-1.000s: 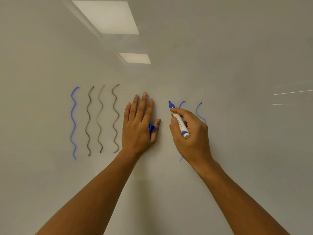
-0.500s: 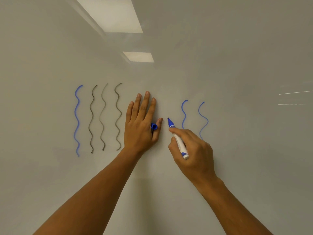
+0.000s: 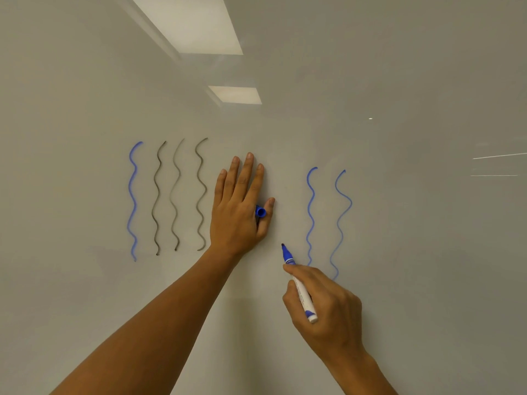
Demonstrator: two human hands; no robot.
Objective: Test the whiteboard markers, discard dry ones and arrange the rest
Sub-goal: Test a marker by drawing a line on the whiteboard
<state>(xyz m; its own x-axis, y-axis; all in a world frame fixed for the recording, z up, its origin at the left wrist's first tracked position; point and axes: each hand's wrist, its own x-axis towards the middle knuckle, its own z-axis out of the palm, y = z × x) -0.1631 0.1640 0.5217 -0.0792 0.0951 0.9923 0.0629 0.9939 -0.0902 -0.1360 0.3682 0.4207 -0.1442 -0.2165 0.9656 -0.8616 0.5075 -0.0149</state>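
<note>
My right hand (image 3: 330, 315) grips an uncapped blue whiteboard marker (image 3: 302, 295), tip up-left against the whiteboard (image 3: 413, 252), just below my left hand. No fresh stroke shows above the tip. My left hand (image 3: 238, 215) lies flat on the board with straight fingers, and its thumb pinches the blue marker cap (image 3: 260, 211) against the index finger. To the left are one blue wavy line (image 3: 131, 201) and three grey wavy lines (image 3: 174, 195). Right of the marker run two thinner blue wavy lines (image 3: 310, 212).
The glossy board fills the whole view and reflects two ceiling light panels (image 3: 188, 25) at the top. Faint white streaks (image 3: 499, 155) show at the far right. No tray, bin or other markers are in sight.
My right hand has drawn the marker tip straight down the board, from level with my left fingers to below that hand. No new line appeared. My left hand stayed put.
</note>
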